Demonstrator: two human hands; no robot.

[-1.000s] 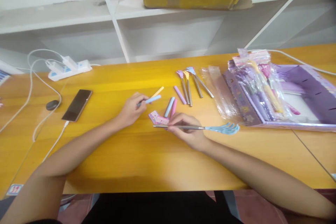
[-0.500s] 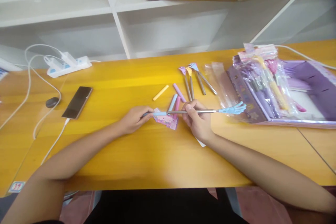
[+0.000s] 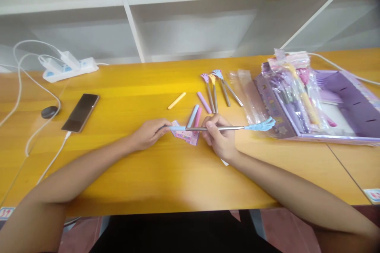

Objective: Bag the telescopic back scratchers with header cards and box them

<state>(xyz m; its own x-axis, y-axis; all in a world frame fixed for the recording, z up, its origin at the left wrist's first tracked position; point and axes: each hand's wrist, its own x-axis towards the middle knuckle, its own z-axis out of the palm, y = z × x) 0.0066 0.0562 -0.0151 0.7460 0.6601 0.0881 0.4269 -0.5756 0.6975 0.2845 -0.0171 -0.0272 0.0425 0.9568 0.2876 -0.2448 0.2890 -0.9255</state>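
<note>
My left hand [image 3: 152, 133] is closed around the light blue handle [image 3: 177, 128] of a back scratcher. My right hand [image 3: 220, 134] pinches its metal rod [image 3: 228, 128] between thumb and fingers. The scratcher lies level across both hands, its blue hand-shaped head [image 3: 263, 125] pointing right. Handle and rod meet in line between my hands; whether they are joined is too small to tell. Below are a pink printed card [image 3: 187, 135], a blue tube [image 3: 192, 116] and a pink tube [image 3: 198, 117]. Purple [image 3: 204, 102] and yellow [image 3: 177, 101] tubes lie farther back.
Several metal rods with hand-shaped heads [image 3: 217, 74] lie behind my right hand, beside clear plastic sleeves [image 3: 247, 95]. A purple box [image 3: 341, 137] at right holds bagged scratchers [image 3: 299, 95]. At left are a phone [image 3: 80, 112], a dark round object [image 3: 49, 112] and a power strip [image 3: 71, 72].
The view has shifted slightly, moving most things a little left in the picture. Both hands keep their holds on the back scratcher, and its handle and rod now look straighter where they meet.
</note>
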